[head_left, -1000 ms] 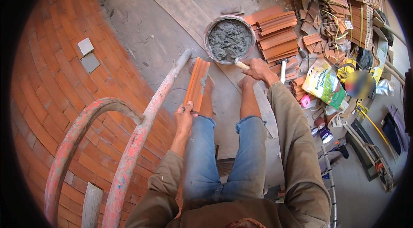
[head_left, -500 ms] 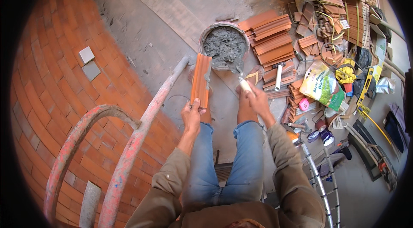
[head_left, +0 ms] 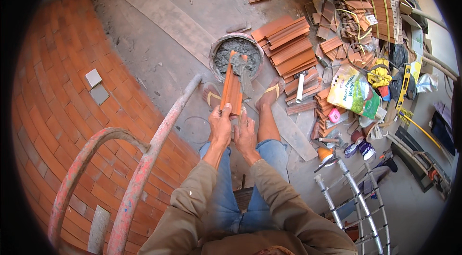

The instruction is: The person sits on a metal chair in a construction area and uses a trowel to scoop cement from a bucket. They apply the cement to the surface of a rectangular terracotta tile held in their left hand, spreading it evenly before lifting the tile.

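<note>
My left hand (head_left: 221, 127) is closed on the near end of a long, grooved terracotta tile (head_left: 231, 89), held tilted over my feet. Beside it my right hand (head_left: 246, 135) is wrapped round a trowel (head_left: 246, 85), its grey-smeared blade lying along the tile's right edge. Wet grey mortar (head_left: 239, 64) sits on the tile's far end. Just beyond, a round bucket (head_left: 261, 65) holds more mortar; the tile and trowel hide part of its near side.
Stacked terracotta tiles (head_left: 288, 45) stand right of the bucket, with a hammer (head_left: 300, 86) and a printed bag (head_left: 353, 90) nearer. A paint-marked metal frame (head_left: 144, 173) rises at left before a brick surface (head_left: 53, 110). A ladder (head_left: 358, 197) lies at lower right.
My right hand has brought the trowel left and nearer, from the bucket's edge to the tile. Mortar now covers the tile's far end. The view has shifted slightly.
</note>
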`<state>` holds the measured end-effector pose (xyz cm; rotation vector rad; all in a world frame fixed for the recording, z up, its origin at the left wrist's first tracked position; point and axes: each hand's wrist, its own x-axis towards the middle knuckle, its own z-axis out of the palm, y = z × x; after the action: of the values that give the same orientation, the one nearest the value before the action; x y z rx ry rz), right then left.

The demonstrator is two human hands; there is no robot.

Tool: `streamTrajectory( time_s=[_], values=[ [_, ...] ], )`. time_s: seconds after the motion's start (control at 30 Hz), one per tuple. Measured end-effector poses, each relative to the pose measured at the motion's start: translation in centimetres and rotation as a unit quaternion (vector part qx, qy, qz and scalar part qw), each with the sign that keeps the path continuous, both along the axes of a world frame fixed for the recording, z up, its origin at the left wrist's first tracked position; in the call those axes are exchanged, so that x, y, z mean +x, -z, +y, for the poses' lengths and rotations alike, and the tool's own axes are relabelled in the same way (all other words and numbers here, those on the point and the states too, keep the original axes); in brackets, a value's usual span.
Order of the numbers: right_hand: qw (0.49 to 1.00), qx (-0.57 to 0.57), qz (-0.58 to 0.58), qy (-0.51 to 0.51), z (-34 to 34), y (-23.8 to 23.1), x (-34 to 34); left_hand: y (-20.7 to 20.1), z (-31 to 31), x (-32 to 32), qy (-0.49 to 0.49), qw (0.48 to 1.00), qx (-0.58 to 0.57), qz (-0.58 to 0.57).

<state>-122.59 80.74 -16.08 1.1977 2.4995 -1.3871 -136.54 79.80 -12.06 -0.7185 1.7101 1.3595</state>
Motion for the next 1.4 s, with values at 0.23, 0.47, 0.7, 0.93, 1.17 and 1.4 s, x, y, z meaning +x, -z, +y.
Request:
streamTrajectory(
  time_s=[0.23,0.47,0.7,0.93,1.17,1.4],
  values=[
    [0.996,-0.024,-0.081,-0.039,-0.3,-3.1,2.1,2.1,-3.0,-1.6,0.043,0.999,-0.008,0.014],
    [0.999,0.009,-0.033,-0.026,6.0,-5.2,1.0,4.6,-8.3,-2.9,0.067,0.998,0.002,0.014],
    [0.992,0.026,-0.041,-0.113,10.2,-2.0,-2.6,4.0,-9.9,-3.5,0.086,0.996,0.028,0.021],
    [0.981,-0.005,-0.103,-0.166,10.4,-3.0,-1.5,3.1,-8.3,-4.2,0.052,0.996,0.068,0.012],
    [0.976,0.023,-0.094,-0.197,9.0,-4.1,0.7,4.2,-7.5,-3.9,-0.091,0.980,0.130,-0.122],
    [0.985,-0.163,0.025,-0.043,8.7,-5.6,2.2,4.8,-8.7,-3.8,-0.112,0.971,0.115,-0.175]
  ],
)
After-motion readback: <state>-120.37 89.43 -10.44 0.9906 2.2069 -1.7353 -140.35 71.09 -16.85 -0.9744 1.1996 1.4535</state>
